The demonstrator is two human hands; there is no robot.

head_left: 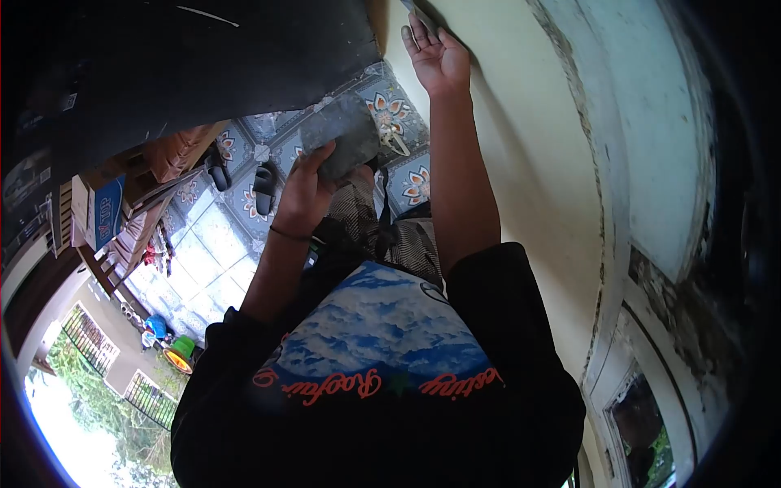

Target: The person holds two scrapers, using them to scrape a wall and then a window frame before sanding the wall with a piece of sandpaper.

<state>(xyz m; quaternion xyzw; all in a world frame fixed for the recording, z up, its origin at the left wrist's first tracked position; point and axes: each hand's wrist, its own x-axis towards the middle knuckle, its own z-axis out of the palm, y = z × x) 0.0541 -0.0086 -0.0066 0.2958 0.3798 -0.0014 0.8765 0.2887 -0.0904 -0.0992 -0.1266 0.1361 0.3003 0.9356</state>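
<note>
**One hand flat to the cream wall, the other gripping a grey slab**

The view looks steeply down the person's own body, past a black shirt with a blue cloud print and red lettering [378, 350]. The right hand [439, 55] reaches far up the frame with its fingers spread and its palm open against the smooth cream-painted wall [521, 146], holding nothing that can be seen; a thin dark edge shows just beyond the fingertips, too small to identify. The left hand [305, 191] is closed on the near left edge of a flat, dark grey rectangular slab [342, 134], thumb on top and fingers curled beneath. The slab hangs over the patterned blue-and-white floor tiles [244, 211], left of the right forearm and apart from the wall. A thin dark band circles the left wrist.

On the tiles to the left lie a pair of dark slippers [264, 187]. Further left stand a wooden rack and a blue-and-white cardboard box [106, 215]. To the right of the wall runs a weathered white door frame with peeling paint [610, 203].
</note>
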